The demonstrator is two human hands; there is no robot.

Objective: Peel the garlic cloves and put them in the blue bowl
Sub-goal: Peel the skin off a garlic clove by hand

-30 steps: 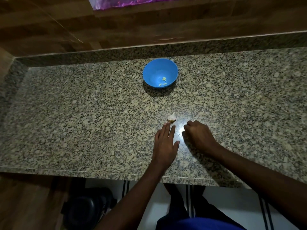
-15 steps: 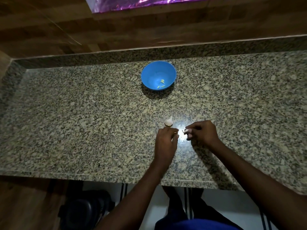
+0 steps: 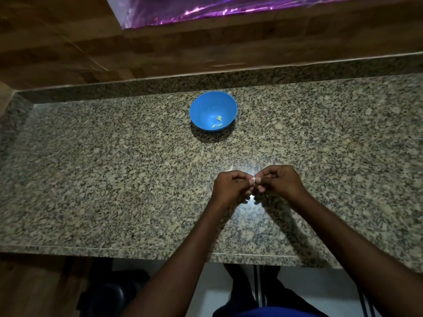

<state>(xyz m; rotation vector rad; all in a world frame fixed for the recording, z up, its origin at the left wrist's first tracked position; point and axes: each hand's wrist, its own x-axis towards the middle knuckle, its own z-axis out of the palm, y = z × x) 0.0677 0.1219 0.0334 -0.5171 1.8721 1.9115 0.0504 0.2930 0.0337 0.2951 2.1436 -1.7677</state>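
Pale garlic clove (image 3: pixel 253 179) mostly hidden, pinched between both hands' fingertips, small

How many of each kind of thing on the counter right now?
Blue bowl: 1
Pale peeled pieces in the bowl: 3
Garlic clove pinched between the left hand and the right hand, mostly hidden in their grip: 1
Total: 5

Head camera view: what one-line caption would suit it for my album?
Left hand and right hand pinch a garlic clove above a granite counter, blue bowl beyond.
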